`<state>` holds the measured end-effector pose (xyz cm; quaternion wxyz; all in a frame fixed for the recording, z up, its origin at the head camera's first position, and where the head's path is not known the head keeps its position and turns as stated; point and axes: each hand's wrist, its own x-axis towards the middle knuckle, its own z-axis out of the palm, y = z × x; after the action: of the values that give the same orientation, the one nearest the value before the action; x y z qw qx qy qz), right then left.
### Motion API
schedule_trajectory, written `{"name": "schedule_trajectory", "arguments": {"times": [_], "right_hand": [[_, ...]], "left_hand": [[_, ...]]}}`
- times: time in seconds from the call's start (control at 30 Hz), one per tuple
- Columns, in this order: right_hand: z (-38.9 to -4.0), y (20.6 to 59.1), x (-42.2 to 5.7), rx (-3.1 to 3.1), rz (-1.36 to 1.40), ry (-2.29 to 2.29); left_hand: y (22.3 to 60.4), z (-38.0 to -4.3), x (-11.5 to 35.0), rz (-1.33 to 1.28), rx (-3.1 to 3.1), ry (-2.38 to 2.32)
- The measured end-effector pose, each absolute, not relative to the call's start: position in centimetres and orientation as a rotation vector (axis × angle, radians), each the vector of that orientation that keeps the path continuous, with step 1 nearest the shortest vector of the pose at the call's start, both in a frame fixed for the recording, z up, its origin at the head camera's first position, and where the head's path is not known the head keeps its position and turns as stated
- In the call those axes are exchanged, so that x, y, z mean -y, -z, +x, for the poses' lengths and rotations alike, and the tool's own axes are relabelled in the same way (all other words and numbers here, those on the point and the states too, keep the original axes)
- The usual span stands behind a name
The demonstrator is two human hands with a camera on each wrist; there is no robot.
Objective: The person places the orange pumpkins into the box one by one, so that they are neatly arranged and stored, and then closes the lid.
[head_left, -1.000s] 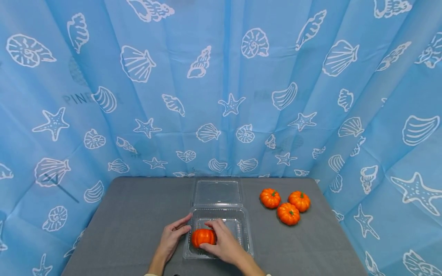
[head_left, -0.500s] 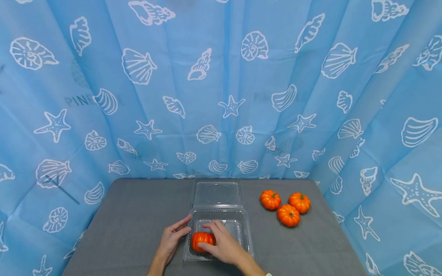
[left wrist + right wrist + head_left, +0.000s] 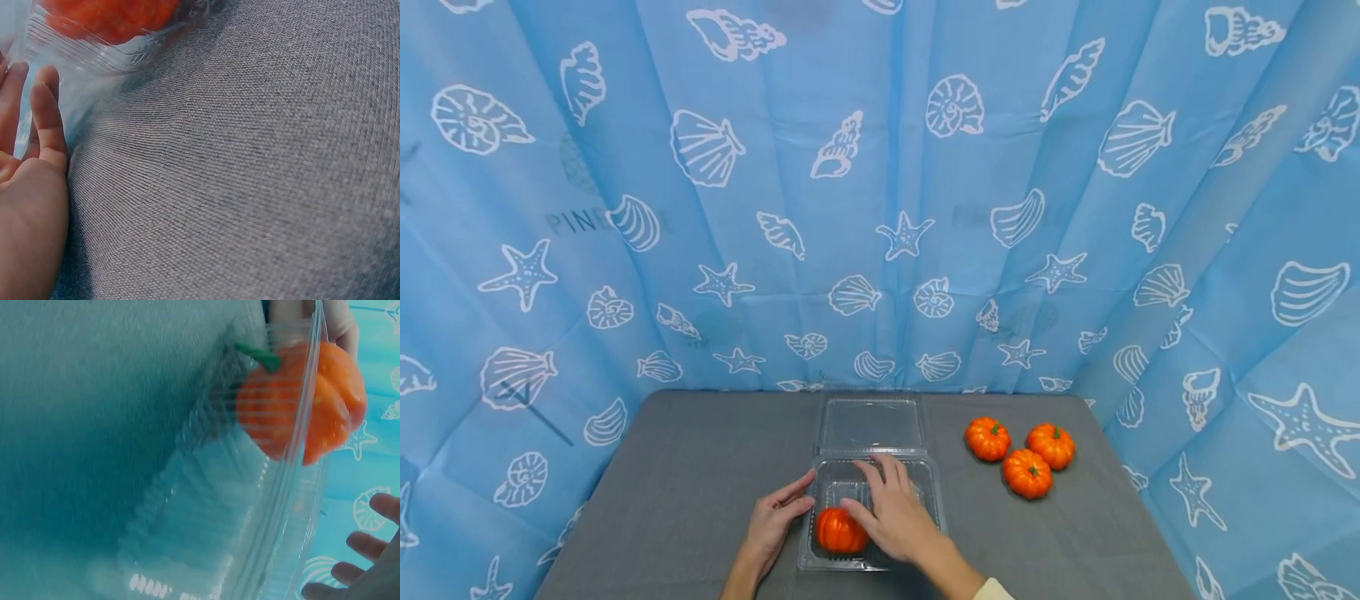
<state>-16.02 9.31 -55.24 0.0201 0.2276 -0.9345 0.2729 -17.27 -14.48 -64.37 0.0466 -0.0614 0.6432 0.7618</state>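
Note:
An orange toy pumpkin lies on its side in the front left part of a clear plastic clamshell box. Its green stem shows through the wall in the right wrist view. My right hand hovers over the box, apart from the pumpkin, its fingers spread and holding nothing. At the box's left edge is my left hand, index finger and thumb against the rim. In the left wrist view, the left hand's fingers are fairly straight beside the clear wall.
The box's transparent lid lies folded back toward the far table edge. Three more orange pumpkins sit clustered on the grey tablecloth, right of the box. Behind the table hangs a blue shell-patterned curtain.
My right hand has let go of the pumpkin and moved up and to the right. The pumpkin now rests in the box. My left hand stays at the rim.

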Motion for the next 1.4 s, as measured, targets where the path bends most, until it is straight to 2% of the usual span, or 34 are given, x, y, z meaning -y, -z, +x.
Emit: {"name": "schedule_trajectory", "arguments": {"times": [0.37, 0.7, 1.0, 1.4], "right_hand": [[-16.9, 55.3, -11.1, 2.933, 0.611, -0.584], [-17.4, 56.0, -12.6, 2.894, 0.676, -0.347], [-18.4, 57.6, -14.8, 2.881, 0.624, -0.369], [-20.1, 57.5, -17.2, 2.919, 0.553, -0.351]], "left_hand": [[64.5, -17.3, 14.5, -0.189, -1.909, -2.351], [64.3, -17.2, 14.6, -0.191, -1.925, -2.342], [64.2, -17.2, 14.5, -0.189, -1.916, -2.333], [64.3, -17.2, 14.5, -0.2, -1.925, -2.328]]}}
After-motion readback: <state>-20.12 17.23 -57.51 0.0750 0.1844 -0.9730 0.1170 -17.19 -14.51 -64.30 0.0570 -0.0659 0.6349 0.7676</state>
